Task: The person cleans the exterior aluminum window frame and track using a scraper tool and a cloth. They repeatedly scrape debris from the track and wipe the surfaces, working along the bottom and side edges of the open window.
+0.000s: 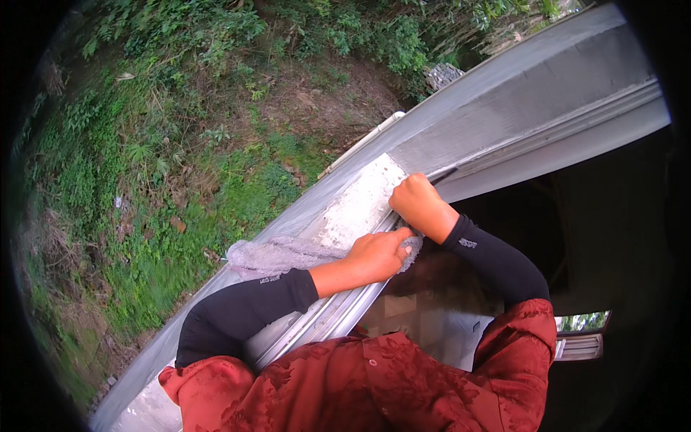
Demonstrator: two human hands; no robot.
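Note:
My left hand presses on a bunched grey terry cloth, which drapes across the window ledge. Part of the cloth bulges out on the inner side, past the fingers. Just beyond it my right hand is closed in a fist over the metal window track. From that fist a thin dark tool points along the track; its handle is hidden in the hand. The pale, dirt-speckled ledge lies beside both hands on the outer side.
A grey outer sill runs on to the upper right. Outside, a white pipe lies along the wall, above a slope of green plants. The dark room interior is on the right, with a small window low down.

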